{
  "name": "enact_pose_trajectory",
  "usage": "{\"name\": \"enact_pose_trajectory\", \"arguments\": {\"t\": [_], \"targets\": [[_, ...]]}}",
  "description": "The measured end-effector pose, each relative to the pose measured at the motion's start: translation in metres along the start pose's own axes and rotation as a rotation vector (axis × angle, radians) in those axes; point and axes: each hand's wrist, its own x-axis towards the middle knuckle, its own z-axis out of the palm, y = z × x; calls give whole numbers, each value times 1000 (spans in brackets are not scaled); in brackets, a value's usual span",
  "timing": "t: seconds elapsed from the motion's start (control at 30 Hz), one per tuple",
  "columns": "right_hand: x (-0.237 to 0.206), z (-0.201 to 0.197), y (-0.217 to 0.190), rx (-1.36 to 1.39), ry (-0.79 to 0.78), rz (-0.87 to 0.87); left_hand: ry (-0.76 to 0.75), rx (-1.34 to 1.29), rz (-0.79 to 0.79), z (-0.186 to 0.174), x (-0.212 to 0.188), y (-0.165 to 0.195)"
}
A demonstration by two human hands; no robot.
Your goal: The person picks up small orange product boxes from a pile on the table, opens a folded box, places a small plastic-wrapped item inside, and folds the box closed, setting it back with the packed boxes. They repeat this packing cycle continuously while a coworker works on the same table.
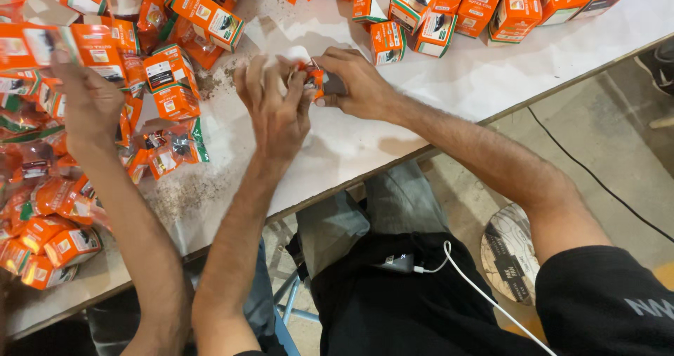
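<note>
White table [491, 82] | both hands [277, 107] [358, 82] pinching small orange packet [314, 78]

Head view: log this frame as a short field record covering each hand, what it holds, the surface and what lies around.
left hand: fingers bent around a small orange packet, together with the right hand
right hand: grips the same packet, with a dark part showing at its side
surface: white table, dusty with brown specks near the left
rear pile: orange boxes along the far edge
left pile: orange boxes and clear wrapped packets
other person: a hand raised over the left pile
lap: phone with a white cable
</note>
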Motion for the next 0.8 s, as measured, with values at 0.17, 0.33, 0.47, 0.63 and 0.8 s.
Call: {"name": "enact_pose_trajectory", "arguments": {"t": [0.17, 0.33, 0.47, 0.63, 0.8], "targets": [[3, -12, -65, -49, -4, -11, 11, 115, -107, -52, 27, 25], [1, -62, -82, -63, -13, 15, 27, -243, -459, -50, 61, 59], [-6, -41, -64, 139, 2, 180, -12, -828, -805, -18, 44, 28], [-16, -31, -54, 9, -4, 43, -16, -835, -682, 3, 33, 11], [-15, -28, -55, -199, -19, -70, -275, -1069, -942, -22, 34, 10]]}}
